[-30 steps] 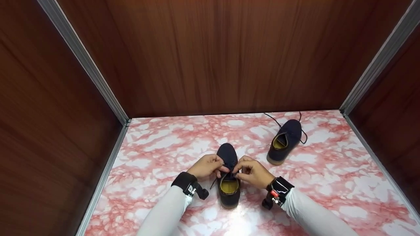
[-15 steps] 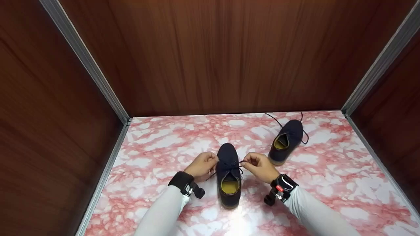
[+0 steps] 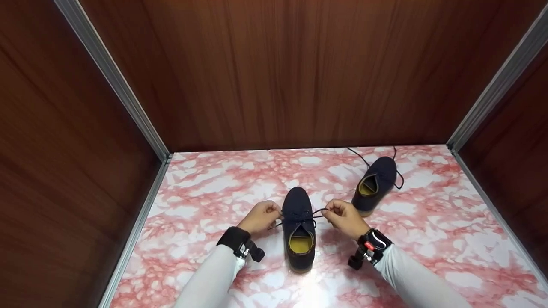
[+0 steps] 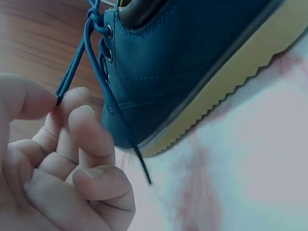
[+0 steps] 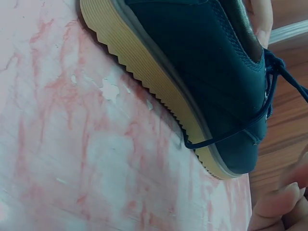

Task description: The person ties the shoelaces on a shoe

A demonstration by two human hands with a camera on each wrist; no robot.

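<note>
Both hands have drawn apart: a second ago they met over the laces of the near shoe (image 3: 298, 230), and now each is off to one side of it. Left of that shoe, the left hand (image 3: 260, 217) pinches a doubled length of lace (image 4: 73, 65) between thumb and finger, its other fingers curled inward. A loose lace end (image 4: 127, 127) hangs down the shoe's left flank. The near shoe itself, dark blue with a yellow insole, sits upright on the red-and-white surface (image 3: 222, 184), toe pointing away from the person, the laces crossing in a knot (image 5: 273, 63) above its eyelets. Another loose end (image 5: 231, 134) trails down its right flank to the sole. Right of it, the right hand (image 3: 346, 219) pinches a stretch of lace (image 3: 319, 211) with its fingertips. Beyond and farther right of the near shoe stands the second shoe (image 3: 379, 186), its laces spread loose.
</note>
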